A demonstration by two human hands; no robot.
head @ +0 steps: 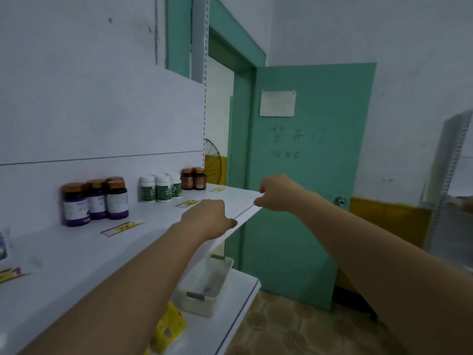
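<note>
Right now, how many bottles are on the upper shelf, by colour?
On the upper shelf, counting only what shows:
purple bottles: 4
white bottles with green labels: 3 in front, more behind unclear
amber bottles: 2 in front
Total: at least 9, not counting the one cut off at the left edge.
</note>
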